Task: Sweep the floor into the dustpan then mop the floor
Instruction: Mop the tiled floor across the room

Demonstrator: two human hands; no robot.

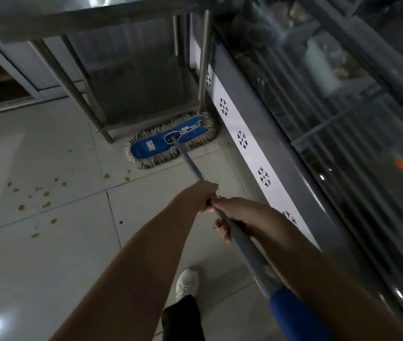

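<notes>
1. A white shoe [187,283] stands on the pale tiled floor [48,267], with open tile spreading to its left.
2. The right hand [238,215] has its fingers [221,227] clenched around the mop handle [234,236]; the left hand [199,195] grips the same handle just ahead, the two hands touching.
3. Yellow crumbs [45,193] lie scattered on the open floor to the left, well apart from the mop.
4. The blue mop head [168,141] lies flat on the floor, its fringe at the steel surface's legs [204,62], partly under its edge.
5. A glass-fronted cabinet [318,119] bounds the right side; its contents are probably food, too blurred to tell.
</notes>
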